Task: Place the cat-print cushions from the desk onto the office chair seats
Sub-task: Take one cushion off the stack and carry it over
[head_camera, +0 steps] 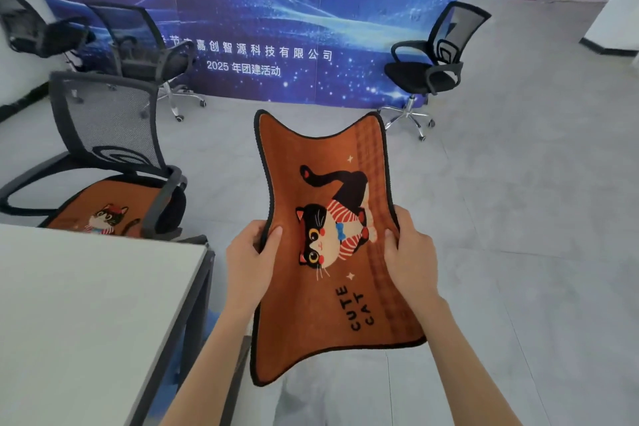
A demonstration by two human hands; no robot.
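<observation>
I hold an orange cat-print cushion (311, 304) with a black edge in the air in front of me, over the floor. My left hand (250, 254) grips its left edge and my right hand (413, 252) grips its right edge. The cat print lies sideways with the words "CUTE CAT" below it. A second orange cat-print cushion (103, 209) lies on the seat of the near black mesh office chair (107, 135) at the left. An office chair with a bare black seat (420, 76) stands at the far right by the banner.
The white desk (86, 315) fills the lower left, its corner close to my left arm. Two more black mesh chairs (145, 45) stand at the back left. A blue printed banner (262, 10) covers the back wall. Grey floor lies ahead and to the right.
</observation>
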